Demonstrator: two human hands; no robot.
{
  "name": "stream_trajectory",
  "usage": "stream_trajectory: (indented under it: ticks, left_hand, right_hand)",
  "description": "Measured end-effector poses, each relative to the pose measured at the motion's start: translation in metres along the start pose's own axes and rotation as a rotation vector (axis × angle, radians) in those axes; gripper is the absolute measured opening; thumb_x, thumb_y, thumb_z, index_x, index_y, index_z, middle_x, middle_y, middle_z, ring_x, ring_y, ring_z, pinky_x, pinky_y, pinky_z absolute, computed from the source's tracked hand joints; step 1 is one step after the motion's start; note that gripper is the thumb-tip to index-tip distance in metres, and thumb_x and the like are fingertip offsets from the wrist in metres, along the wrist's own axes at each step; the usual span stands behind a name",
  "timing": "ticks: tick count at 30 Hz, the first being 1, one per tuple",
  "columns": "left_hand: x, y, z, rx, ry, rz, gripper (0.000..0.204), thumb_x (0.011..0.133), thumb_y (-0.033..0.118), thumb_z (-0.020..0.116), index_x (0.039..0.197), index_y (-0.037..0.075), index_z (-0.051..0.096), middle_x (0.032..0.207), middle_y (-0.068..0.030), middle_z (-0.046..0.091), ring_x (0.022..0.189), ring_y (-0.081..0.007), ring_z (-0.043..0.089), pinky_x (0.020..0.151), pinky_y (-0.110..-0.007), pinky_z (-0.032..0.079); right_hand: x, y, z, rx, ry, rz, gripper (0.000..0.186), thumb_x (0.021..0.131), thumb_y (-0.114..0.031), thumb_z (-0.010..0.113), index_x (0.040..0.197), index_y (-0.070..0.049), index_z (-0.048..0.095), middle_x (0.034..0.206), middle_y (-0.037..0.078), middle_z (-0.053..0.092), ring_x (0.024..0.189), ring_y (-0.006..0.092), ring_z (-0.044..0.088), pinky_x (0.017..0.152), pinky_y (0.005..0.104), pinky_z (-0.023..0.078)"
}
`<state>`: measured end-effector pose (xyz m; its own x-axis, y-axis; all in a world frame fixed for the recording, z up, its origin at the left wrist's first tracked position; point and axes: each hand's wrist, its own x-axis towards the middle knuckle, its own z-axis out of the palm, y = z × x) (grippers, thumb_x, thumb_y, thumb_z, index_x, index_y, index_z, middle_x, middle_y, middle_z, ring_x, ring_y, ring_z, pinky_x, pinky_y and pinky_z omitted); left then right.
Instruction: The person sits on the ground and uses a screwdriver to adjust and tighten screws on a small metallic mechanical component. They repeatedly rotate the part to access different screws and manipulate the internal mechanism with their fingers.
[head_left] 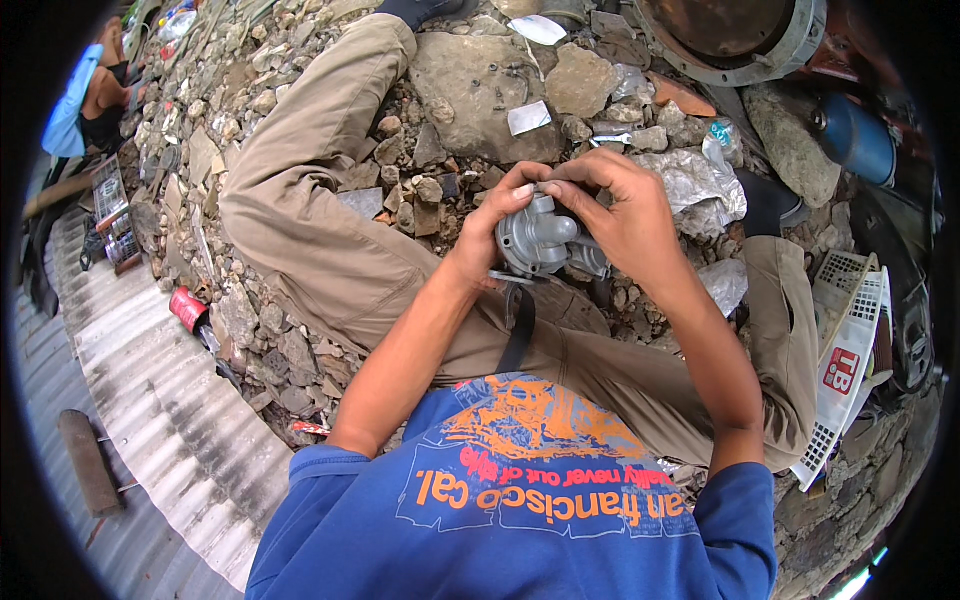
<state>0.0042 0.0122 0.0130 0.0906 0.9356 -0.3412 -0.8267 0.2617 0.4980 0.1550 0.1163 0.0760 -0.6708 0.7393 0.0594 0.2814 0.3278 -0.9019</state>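
A grey cast-metal part that looks like a carburetor (pixel 538 240) is held up over my lap, between my crossed legs. My left hand (pixel 490 222) grips it from the left, with the thumb and fingers near its upper edge. From the right, my right hand (pixel 625 205) bends over the top of the part. Its thumb and fingers pinch together close to the left fingertips, on something too small to make out. Beneath the part, a dark strap (pixel 518 332) lies against my trousers. The fingers hide the part's upper edge.
Ahead lies a flat stone (pixel 480 95) with small dark bits on it, amid rubble. A large round metal housing (pixel 735 40) and a blue cylinder (pixel 855 138) are at the far right. White plastic baskets (pixel 845 350) stand right; corrugated sheeting (pixel 160 390) lies left. Another person (pixel 95 95) is far left.
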Motion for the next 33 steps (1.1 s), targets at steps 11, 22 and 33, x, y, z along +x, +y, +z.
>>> stream_trajectory:
  ticks: [11,22,33]
  left_hand:
    - [0.006,-0.005,-0.011,-0.185,0.042,0.010,0.047,0.090,0.042,0.055,0.120,0.005,0.057,0.121,-0.0201,0.062,0.107,-0.0279,0.063,0.094,-0.040,0.053]
    - [0.012,-0.004,0.000,-0.118,0.010,0.135,0.044,0.094,0.044,0.052,0.121,0.009,0.056,0.118,-0.0197,0.062,0.103,-0.0271,0.064,0.087,-0.040,0.055]
    - [0.001,-0.006,-0.007,-0.279,0.165,0.018,0.061,0.090,0.054,0.067,0.131,0.010,0.056,0.110,-0.0064,0.068,0.093,-0.0228,0.067,0.079,-0.040,0.059]
  right_hand:
    - [-0.028,0.071,-0.065,-0.448,-0.364,0.523,0.049,0.097,-0.043,0.065,0.088,0.005,0.071,0.077,0.023,0.068,0.077,0.0315,0.071,0.070,0.0399,0.054]
    - [-0.146,0.139,0.011,-0.555,-0.466,0.567,0.049,0.089,-0.037,0.074,0.097,0.010,0.059,0.087,0.030,0.069,0.086,0.0482,0.068,0.076,0.0525,0.056]
    - [-0.163,0.146,0.018,-0.525,-0.471,0.568,0.042,0.084,-0.024,0.075,0.106,0.006,0.056,0.090,0.029,0.069,0.090,0.0458,0.068,0.079,0.0504,0.055]
